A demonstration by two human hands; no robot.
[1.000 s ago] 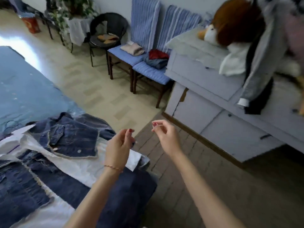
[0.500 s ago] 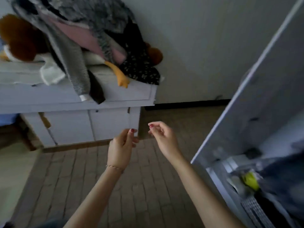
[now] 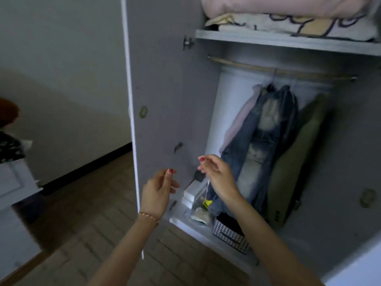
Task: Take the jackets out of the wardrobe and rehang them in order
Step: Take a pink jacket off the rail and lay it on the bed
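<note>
- Hands hover empty in front of the open grey wardrobe (image 3: 165, 79): the left hand (image 3: 157, 193) is raised with fingers loosely curled and nothing in them, and the right hand (image 3: 218, 174) is lifted a little higher, fingers relaxed and bent, also holding nothing. Raised like this, they look ready to reach in for a garment.
- Jackets hang from the pale wooden rail (image 3: 278, 71) under the wardrobe's shelf, bunched towards the middle of the rail, with bare rail on the left.
- Nearest the hands is the faded blue denim jacket (image 3: 266, 141); its long axis runs top to bottom, collar up at the hanger and hem down near the wardrobe floor, leaning slightly so the hem swings towards the person.
- A pale pink garment (image 3: 239, 122) lies against its left side, and an olive-green jacket (image 3: 296, 157) hangs just to its right, likewise vertical.
- Hanging keeps them off the clutter below: white flat boxes (image 3: 192, 194) and a black-and-white checked box (image 3: 231, 234) on the floor of the wardrobe.
- Folded pink and cream bedding (image 3: 288, 11) sits on the shelf above the rail.
- My guess: the denim jacket comes out next, lifted by its hanger off the rail.
</note>
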